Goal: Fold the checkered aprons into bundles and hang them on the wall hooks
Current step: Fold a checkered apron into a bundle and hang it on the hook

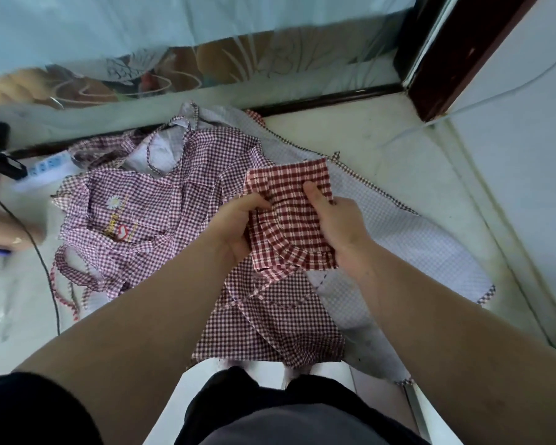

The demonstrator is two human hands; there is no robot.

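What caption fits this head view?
Left hand and right hand grip a folded red-checked apron above other aprons spread on the floor.

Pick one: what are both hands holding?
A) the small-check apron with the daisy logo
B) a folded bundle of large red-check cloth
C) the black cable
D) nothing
B: the left hand and right hand both grip the folded red-check bundle, thumbs on top, while the daisy-logo apron lies spread on the floor.
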